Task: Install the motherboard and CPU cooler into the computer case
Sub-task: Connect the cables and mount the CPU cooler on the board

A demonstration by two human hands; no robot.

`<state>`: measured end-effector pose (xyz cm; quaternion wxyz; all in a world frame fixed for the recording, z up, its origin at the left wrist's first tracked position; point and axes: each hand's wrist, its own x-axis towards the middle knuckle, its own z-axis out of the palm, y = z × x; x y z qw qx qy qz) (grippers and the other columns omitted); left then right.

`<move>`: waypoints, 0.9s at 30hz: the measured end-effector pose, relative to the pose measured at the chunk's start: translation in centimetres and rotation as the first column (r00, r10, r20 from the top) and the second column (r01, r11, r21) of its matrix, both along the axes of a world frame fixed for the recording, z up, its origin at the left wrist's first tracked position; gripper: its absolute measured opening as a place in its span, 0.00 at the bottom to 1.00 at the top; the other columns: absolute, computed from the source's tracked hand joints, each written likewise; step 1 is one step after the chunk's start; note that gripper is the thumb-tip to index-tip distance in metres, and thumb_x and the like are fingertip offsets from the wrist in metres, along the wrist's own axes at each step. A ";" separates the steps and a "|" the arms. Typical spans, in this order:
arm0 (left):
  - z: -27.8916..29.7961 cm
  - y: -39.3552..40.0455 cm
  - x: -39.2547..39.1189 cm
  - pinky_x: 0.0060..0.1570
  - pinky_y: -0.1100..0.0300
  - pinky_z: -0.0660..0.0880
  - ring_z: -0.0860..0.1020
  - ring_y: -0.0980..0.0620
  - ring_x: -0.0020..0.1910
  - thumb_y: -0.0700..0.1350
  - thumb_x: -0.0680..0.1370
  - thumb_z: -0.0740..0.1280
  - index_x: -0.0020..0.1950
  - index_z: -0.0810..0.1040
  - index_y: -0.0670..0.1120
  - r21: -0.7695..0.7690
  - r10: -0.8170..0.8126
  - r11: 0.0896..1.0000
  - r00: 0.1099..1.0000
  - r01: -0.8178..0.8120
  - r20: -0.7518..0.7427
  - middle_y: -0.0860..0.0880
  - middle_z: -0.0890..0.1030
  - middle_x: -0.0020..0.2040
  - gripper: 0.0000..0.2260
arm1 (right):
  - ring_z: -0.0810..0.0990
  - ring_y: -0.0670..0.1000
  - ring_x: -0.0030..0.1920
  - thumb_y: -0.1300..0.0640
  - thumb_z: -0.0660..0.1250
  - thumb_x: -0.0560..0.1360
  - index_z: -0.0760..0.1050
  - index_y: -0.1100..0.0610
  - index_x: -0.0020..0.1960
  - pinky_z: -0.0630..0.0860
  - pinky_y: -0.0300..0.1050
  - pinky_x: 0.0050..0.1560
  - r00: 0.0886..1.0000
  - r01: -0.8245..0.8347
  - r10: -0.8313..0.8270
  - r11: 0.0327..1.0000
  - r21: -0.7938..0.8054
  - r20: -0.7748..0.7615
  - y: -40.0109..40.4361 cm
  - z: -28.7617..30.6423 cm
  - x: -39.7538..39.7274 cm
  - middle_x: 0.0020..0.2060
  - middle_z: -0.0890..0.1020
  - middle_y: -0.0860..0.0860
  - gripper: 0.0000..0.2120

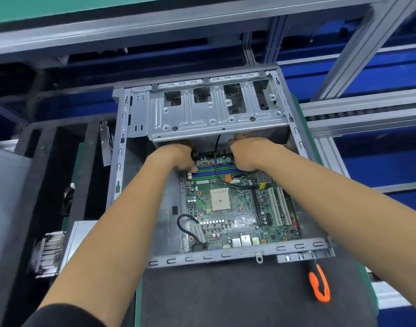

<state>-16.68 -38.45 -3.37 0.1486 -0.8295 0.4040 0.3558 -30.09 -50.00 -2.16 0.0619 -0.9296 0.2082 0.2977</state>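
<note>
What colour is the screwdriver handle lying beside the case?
Orange and black; the screwdriver shows in the head view, lower right.

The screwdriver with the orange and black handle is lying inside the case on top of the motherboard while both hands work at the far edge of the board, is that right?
Not quite. The head view shows the screwdriver lying outside the case, on the dark mat in front of its near right corner, not on the motherboard. Both the left hand and the right hand are indeed at the board's far edge.
</note>
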 end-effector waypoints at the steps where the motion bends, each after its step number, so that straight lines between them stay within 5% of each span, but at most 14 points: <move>1: 0.1 0.1 0.0 0.49 0.58 0.67 0.73 0.45 0.57 0.54 0.78 0.65 0.67 0.70 0.38 0.004 0.000 1.000 1.000 0.000 -0.002 0.43 0.74 0.64 0.25 | 0.77 0.57 0.49 0.65 0.57 0.77 0.59 0.60 0.75 0.75 0.48 0.41 1.000 -0.015 0.016 1.000 0.015 -0.003 0.1 -0.1 0.0 0.58 0.73 0.57 0.26; 3: 0.3 0.3 -0.1 0.49 0.58 0.68 0.73 0.45 0.56 0.53 0.78 0.65 0.66 0.70 0.37 0.011 -0.015 1.000 1.000 0.015 0.002 0.43 0.74 0.63 0.24 | 0.74 0.57 0.55 0.63 0.57 0.77 0.59 0.60 0.74 0.74 0.49 0.49 0.998 -0.056 0.056 0.998 0.029 -0.023 0.1 -0.2 0.0 0.67 0.69 0.58 0.26; 8: 0.9 0.7 0.0 0.51 0.57 0.71 0.72 0.47 0.51 0.51 0.78 0.65 0.66 0.70 0.36 0.028 -0.016 0.999 1.000 0.017 -0.027 0.44 0.74 0.57 0.23 | 0.75 0.56 0.50 0.57 0.63 0.78 0.61 0.61 0.72 0.76 0.48 0.47 0.992 -0.117 0.117 0.993 0.010 -0.039 0.0 -0.2 -0.1 0.59 0.74 0.56 0.24; 11: 1.3 0.8 0.3 0.52 0.56 0.71 0.71 0.48 0.49 0.52 0.78 0.65 0.66 0.70 0.36 0.038 -0.025 0.999 0.999 0.027 -0.031 0.42 0.74 0.60 0.23 | 0.73 0.55 0.52 0.60 0.64 0.78 0.58 0.59 0.75 0.73 0.48 0.46 0.993 -0.116 0.116 0.993 -0.022 -0.018 0.1 -0.6 0.0 0.64 0.72 0.56 0.28; 16: 1.2 1.1 0.2 0.42 0.58 0.70 0.71 0.48 0.45 0.42 0.77 0.67 0.56 0.70 0.42 0.038 -0.056 0.998 0.998 0.056 -0.026 0.45 0.71 0.49 0.10 | 0.73 0.58 0.63 0.63 0.64 0.78 0.55 0.58 0.77 0.76 0.52 0.57 0.992 -0.128 0.127 0.990 -0.057 -0.023 0.0 -1.1 0.1 0.69 0.68 0.55 0.31; 21: 2.4 3.0 1.5 0.46 0.56 0.71 0.74 0.45 0.51 0.40 0.77 0.63 0.69 0.66 0.40 0.007 -0.029 1.000 0.999 0.029 0.039 0.42 0.74 0.62 0.21 | 0.69 0.60 0.67 0.68 0.60 0.76 0.54 0.59 0.77 0.74 0.55 0.61 0.988 -0.152 0.150 0.987 -0.057 -0.043 -0.1 -1.8 0.2 0.72 0.65 0.57 0.32; 25: 1.6 4.2 0.6 0.38 0.57 0.71 0.74 0.47 0.42 0.34 0.71 0.63 0.63 0.71 0.40 0.152 -0.064 0.987 0.997 0.058 0.039 0.44 0.74 0.51 0.20 | 0.69 0.60 0.68 0.70 0.60 0.75 0.54 0.59 0.77 0.74 0.54 0.61 0.990 -0.138 0.137 0.989 -0.060 -0.023 0.0 -1.8 0.3 0.71 0.65 0.57 0.33; 27: 1.1 4.3 0.4 0.39 0.56 0.72 0.75 0.47 0.42 0.36 0.72 0.65 0.65 0.70 0.39 0.171 -0.041 0.985 0.998 0.034 0.041 0.43 0.76 0.54 0.21 | 0.69 0.59 0.67 0.69 0.61 0.75 0.54 0.59 0.77 0.74 0.53 0.59 0.993 -0.118 0.118 0.991 -0.067 -0.008 0.1 -1.9 0.3 0.71 0.65 0.57 0.33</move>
